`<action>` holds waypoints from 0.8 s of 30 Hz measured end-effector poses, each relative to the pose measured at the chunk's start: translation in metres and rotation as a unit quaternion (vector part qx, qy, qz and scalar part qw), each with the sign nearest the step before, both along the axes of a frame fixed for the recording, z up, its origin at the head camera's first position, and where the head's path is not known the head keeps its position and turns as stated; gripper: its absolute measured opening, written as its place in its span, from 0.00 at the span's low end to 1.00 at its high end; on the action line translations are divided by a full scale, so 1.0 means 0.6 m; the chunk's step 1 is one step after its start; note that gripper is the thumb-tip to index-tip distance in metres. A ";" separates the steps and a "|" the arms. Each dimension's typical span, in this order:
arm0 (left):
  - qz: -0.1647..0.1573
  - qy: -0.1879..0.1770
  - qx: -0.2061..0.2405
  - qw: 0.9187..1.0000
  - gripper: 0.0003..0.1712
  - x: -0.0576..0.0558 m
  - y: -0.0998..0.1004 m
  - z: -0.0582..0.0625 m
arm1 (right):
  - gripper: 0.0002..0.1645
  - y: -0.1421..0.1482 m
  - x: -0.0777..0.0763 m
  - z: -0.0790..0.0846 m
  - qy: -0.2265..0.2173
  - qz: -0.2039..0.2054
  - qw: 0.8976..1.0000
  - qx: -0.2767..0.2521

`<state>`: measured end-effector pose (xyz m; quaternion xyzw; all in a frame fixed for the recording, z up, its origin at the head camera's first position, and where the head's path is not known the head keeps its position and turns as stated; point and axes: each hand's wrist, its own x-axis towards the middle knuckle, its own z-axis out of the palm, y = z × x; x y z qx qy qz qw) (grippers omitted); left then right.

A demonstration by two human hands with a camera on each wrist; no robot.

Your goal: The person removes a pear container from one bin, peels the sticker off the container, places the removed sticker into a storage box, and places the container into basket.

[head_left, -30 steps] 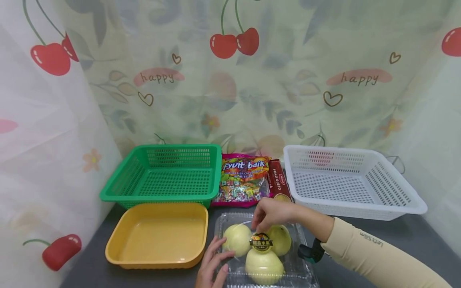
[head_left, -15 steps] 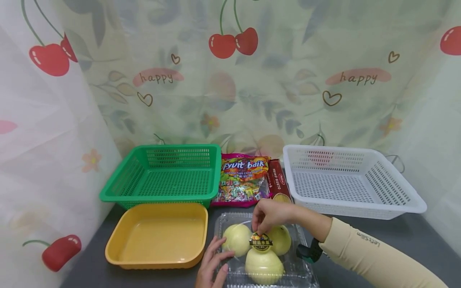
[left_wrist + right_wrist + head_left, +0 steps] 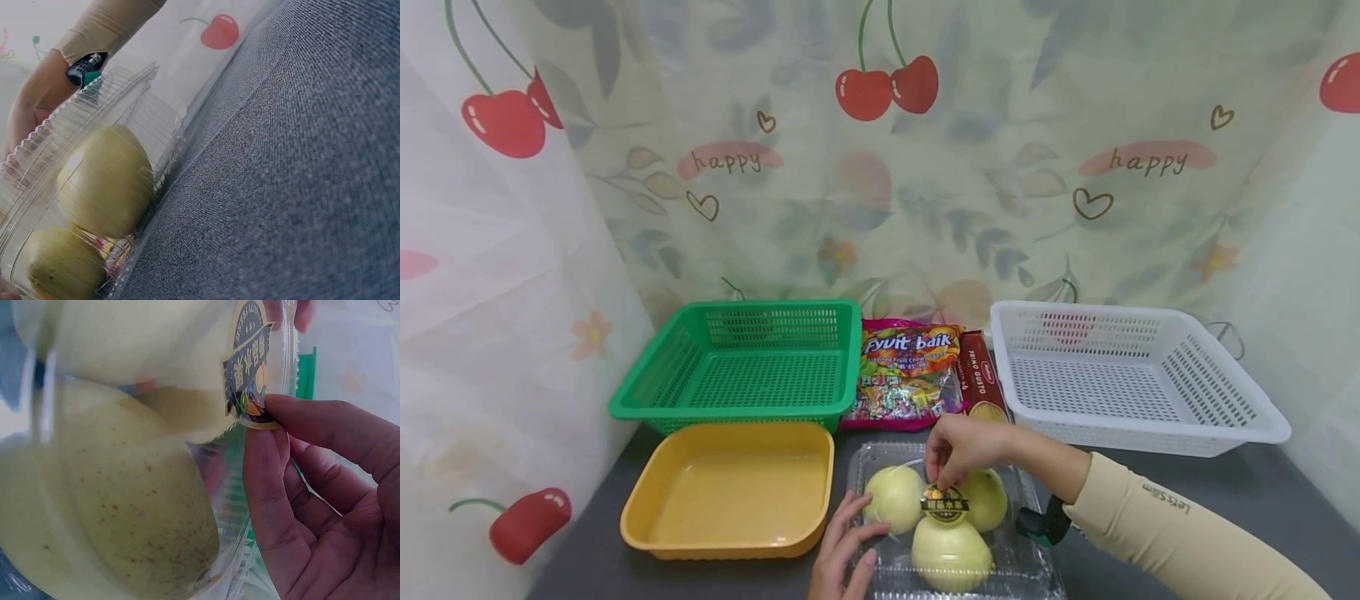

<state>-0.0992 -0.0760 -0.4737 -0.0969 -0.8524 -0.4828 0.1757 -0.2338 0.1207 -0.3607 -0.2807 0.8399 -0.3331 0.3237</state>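
A clear plastic clamshell box (image 3: 1022, 567) with three pale yellow-green pears (image 3: 951, 557) inside lies at the front of the table. On its lid is a round black-and-gold sticker (image 3: 946, 505). The right hand (image 3: 966, 448) reaches over the lid from the right. In the right wrist view, its thumb and forefinger pinch the edge of the sticker (image 3: 249, 369). The left hand (image 3: 842, 550) rests on the box's left side, fingers spread over the lid. Two pears (image 3: 106, 181) show through the box wall in the left wrist view, where the left hand is almost wholly out of frame.
Left of the box stands a yellow tray (image 3: 730, 500), with a green basket (image 3: 737, 379) behind it. A candy bag (image 3: 906, 379) and a red spaghetti pack (image 3: 979, 375) lie behind the box. At the back right is a white basket (image 3: 1097, 387). A printed curtain (image 3: 850, 208) encloses the table.
The right hand's fingertips have shifted slightly onto the top edge of the sticker. The left hand and the box stay in place.
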 end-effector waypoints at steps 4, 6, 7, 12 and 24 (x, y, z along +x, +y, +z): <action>0.002 0.005 -0.005 1.000 0.16 -0.001 0.000 -0.001 | 0.04 0.002 0.001 0.000 0.003 0.000 1.000 -0.008; 0.001 0.002 -0.005 1.000 0.16 0.000 0.000 -0.001 | 0.03 0.003 0.000 -0.001 -0.001 0.002 1.000 -0.016; 0.001 -0.001 -0.004 1.000 0.16 0.000 0.000 0.000 | 0.02 0.003 -0.001 -0.001 -0.005 0.003 1.000 -0.020; -0.005 -0.013 0.007 1.000 0.15 0.000 0.000 0.003 | 0.01 0.009 -0.006 -0.004 -0.025 0.007 0.999 -0.039; -0.018 -0.035 0.020 0.999 0.14 0.002 -0.001 0.010 | 0.03 0.010 -0.003 0.003 -0.021 0.004 1.000 -0.016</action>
